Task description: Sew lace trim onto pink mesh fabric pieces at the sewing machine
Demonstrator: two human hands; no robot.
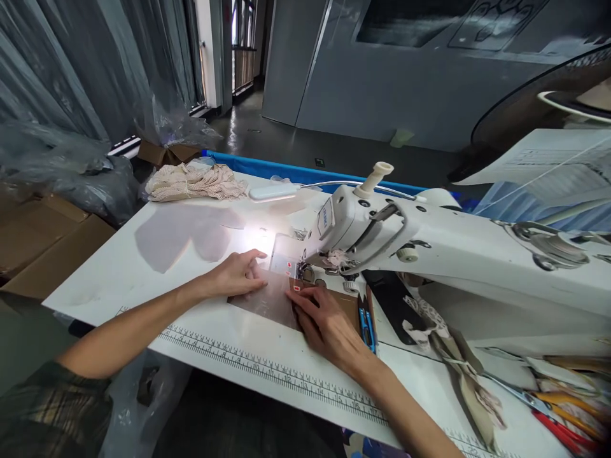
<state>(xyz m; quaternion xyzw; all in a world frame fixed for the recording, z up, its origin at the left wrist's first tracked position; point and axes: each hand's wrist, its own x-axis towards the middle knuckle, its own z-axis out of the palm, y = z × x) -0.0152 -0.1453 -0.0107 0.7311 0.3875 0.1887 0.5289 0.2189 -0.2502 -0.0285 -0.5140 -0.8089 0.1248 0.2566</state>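
A piece of thin sheer fabric (268,306) lies on the white sewing table, its far edge by the needle and presser foot of the white sewing machine (370,229). My left hand (238,275) is at the fabric's left side, thumb on top and some fingers curled under, the index finger stretched out apart. At the right edge, by the presser foot, my right hand (322,318) pinches the fabric between thumb and fingers. Red marks show on the clear plate (286,257) beside the foot. The needle tip is hard to make out.
Sheer cut pieces (184,235) and a bundle of beige lace (195,182) lie back left. Blue thread snips (366,324) sit right of my right hand. Fabric strips (461,381) and scissors (558,413) are far right. A printed ruler (267,366) runs along the front edge.
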